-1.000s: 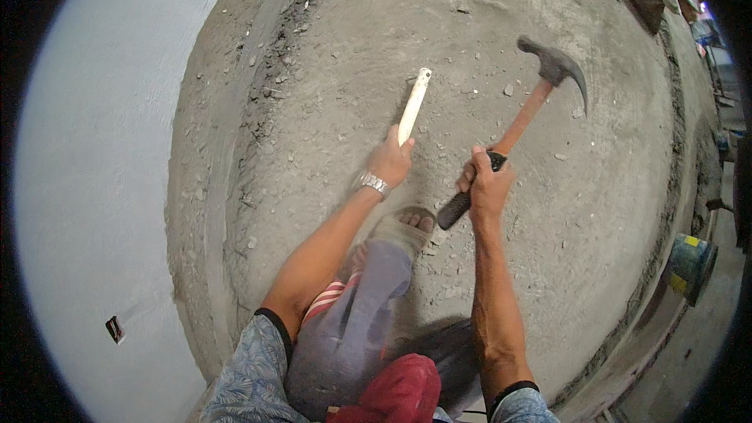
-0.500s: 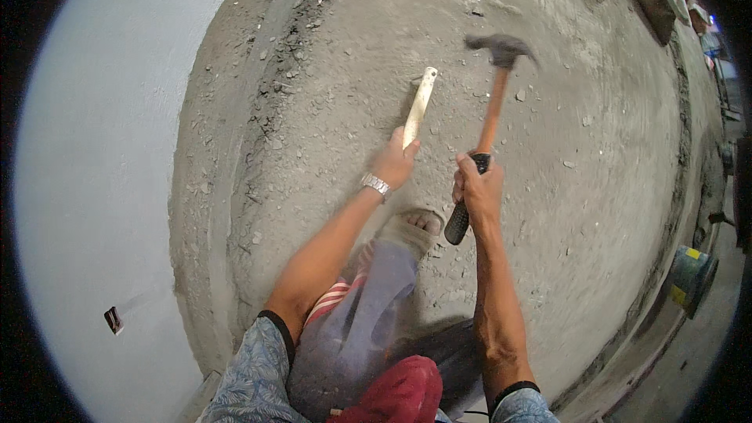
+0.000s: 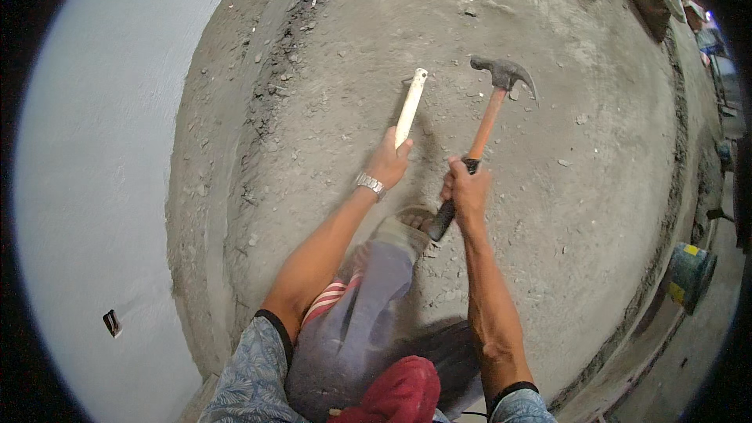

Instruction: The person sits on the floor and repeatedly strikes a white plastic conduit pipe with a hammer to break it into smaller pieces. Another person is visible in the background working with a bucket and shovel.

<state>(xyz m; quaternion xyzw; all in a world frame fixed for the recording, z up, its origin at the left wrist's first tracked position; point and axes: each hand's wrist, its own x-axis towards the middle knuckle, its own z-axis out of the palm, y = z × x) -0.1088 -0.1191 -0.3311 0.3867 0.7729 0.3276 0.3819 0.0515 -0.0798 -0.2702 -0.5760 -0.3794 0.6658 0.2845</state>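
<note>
One gritty floor [image 3: 580, 211] spread below. Over it slanted the hammer [image 3: 487, 124], away and rightward, its dark grip [image 3: 443, 221] clenched in the right hand [image 3: 468, 194]. Roughly parallel, left of it, ran the shorter pale bar [image 3: 409, 113], grasped in the left hand [image 3: 386, 161], its free end apart from the hammer head [image 3: 501, 73].

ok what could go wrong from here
A stray swing of the claw hammer in the right hand could catch the ungloved left hand, which grips the pale bar.

The bare toes appear close to the hammer's butt end in this view, so a dropped tool might hurt them.

Loose chips on the rough ground could perhaps fly up if struck.
</note>
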